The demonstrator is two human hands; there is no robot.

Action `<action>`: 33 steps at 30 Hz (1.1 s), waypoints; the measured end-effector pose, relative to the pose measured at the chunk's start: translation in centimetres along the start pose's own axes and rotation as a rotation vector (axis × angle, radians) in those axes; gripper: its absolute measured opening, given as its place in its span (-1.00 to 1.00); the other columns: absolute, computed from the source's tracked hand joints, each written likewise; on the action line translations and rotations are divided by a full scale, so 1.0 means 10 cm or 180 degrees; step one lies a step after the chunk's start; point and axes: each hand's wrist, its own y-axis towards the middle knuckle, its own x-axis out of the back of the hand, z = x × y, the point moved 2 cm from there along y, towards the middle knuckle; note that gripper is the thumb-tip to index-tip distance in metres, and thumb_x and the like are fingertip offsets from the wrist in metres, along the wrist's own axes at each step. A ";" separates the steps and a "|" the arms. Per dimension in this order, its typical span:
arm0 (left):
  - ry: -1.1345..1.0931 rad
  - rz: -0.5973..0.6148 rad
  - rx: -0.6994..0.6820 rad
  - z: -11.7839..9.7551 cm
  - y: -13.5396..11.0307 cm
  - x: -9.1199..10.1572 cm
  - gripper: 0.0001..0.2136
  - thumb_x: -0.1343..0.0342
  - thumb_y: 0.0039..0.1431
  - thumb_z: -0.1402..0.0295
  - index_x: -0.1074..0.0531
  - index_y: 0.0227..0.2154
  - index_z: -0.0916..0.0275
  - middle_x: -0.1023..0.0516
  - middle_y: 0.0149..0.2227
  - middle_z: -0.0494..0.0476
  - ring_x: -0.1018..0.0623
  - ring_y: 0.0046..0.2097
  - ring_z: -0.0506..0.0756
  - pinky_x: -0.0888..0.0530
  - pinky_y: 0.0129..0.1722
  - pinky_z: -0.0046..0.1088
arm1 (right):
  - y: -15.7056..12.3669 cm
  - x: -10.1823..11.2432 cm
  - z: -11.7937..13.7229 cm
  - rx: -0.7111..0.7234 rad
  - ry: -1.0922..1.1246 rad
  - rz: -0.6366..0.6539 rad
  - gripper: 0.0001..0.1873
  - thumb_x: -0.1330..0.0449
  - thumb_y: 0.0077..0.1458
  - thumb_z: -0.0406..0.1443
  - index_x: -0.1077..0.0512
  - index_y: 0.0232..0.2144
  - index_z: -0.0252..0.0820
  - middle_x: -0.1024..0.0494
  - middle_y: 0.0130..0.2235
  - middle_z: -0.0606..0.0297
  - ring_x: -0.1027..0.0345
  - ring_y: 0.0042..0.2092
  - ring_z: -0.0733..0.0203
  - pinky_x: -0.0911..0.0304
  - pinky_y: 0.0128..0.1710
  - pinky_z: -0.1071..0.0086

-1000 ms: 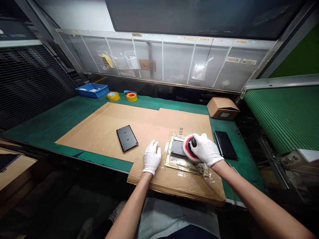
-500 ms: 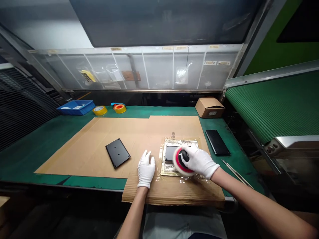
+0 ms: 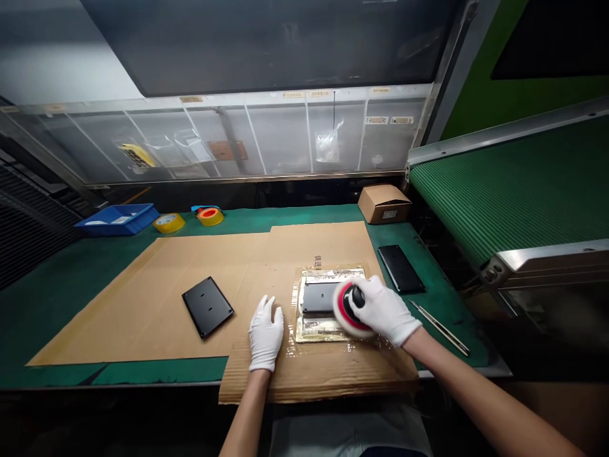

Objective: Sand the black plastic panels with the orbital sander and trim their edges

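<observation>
A white-gloved left hand [image 3: 265,333] is resting open on corrugated cardboard [image 3: 257,381], just left of a black metal plate [image 3: 318,297] lying lengthwise on a glossy sheet [image 3: 314,331], while the right hand [image 3: 384,311] is clenching a red-padded orbital buffer [image 3: 348,308] over the plate's right end.

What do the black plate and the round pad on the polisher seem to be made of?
The black plate looks like matte-coated metal, from its crisp edges, though plastic is possible. The pad looks like fluffy wool or foam over a red backing, from its soft, fuzzy rim.
</observation>
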 end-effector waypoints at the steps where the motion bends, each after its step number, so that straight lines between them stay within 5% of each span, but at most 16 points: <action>1: -0.0023 0.0029 0.0010 0.00 0.00 0.00 -0.64 0.02 0.30 0.27 -0.48 0.07 0.23 -0.44 0.25 0.31 -0.46 0.26 0.27 -0.37 0.31 -0.09 | 0.12 0.03 0.00 -0.0058 -0.0018 0.0031 -0.64 -0.08 0.25 -0.05 -0.43 0.04 0.08 -0.44 -0.15 0.20 -0.42 -0.35 0.15 -0.11 -0.41 0.36; 5: -0.0103 0.0117 0.0064 -0.01 0.02 0.02 -0.61 0.05 0.31 0.23 -0.49 0.06 0.29 -0.43 0.26 0.35 -0.44 0.27 0.29 -0.34 0.33 -0.06 | 0.70 0.19 -0.06 -0.0163 0.0014 0.0197 -0.66 -0.15 0.17 -0.12 -0.46 -0.05 -0.08 -0.50 -0.12 0.09 -0.43 -0.30 0.11 -0.11 -0.38 0.35; 8: -0.0189 0.0080 0.0106 0.00 0.04 0.02 -0.58 0.06 0.30 0.21 -0.49 0.06 0.32 -0.44 0.25 0.39 -0.44 0.27 0.31 -0.32 0.34 -0.03 | 0.88 0.26 -0.15 -0.0097 0.0096 0.0164 -0.69 -0.16 0.14 -0.18 -0.46 -0.07 -0.11 -0.52 -0.15 0.10 -0.43 -0.27 0.12 -0.09 -0.36 0.35; 15: -0.0284 0.0034 0.0075 0.05 0.05 -0.01 -0.56 0.04 0.28 0.16 -0.50 0.07 0.28 -0.45 0.24 0.36 -0.44 0.27 0.31 -0.31 0.35 -0.05 | 0.16 0.05 -0.14 -0.0026 0.0260 0.0132 -0.62 -0.16 0.17 -0.03 -0.45 -0.01 0.02 -0.48 -0.13 0.19 -0.41 -0.29 0.16 -0.11 -0.37 0.38; 18: -0.0256 0.0049 0.0044 0.05 0.05 -0.01 -0.54 0.06 0.29 0.14 -0.50 0.06 0.31 -0.45 0.24 0.39 -0.44 0.27 0.32 -0.31 0.35 -0.02 | 0.10 0.00 -0.03 0.0132 0.0313 0.0109 -0.65 -0.11 0.21 -0.05 -0.44 -0.02 0.02 -0.49 -0.11 0.19 -0.44 -0.28 0.15 -0.13 -0.37 0.37; 26: -0.0395 -0.0075 0.0089 0.05 0.02 -0.01 -0.57 0.05 0.29 0.17 -0.49 0.06 0.30 -0.46 0.22 0.40 -0.45 0.26 0.32 -0.32 0.34 0.00 | 1.09 0.18 0.00 -0.0099 0.0085 0.0618 -0.52 -0.27 -0.02 -0.17 -0.46 0.00 -0.07 -0.61 -0.10 0.08 -0.54 -0.17 -0.04 -0.26 -0.34 0.32; 33: -0.0713 -0.0140 0.0150 0.05 0.01 0.00 -0.57 0.04 0.33 0.14 -0.47 0.09 0.28 -0.46 0.23 0.37 -0.44 0.27 0.29 -0.30 0.36 -0.03 | 1.36 0.05 0.44 0.0518 0.0093 0.0881 -0.40 -0.34 -0.08 -0.14 -0.50 0.07 -0.06 -0.64 -0.06 0.12 -0.55 -0.16 0.01 -0.30 -0.37 0.36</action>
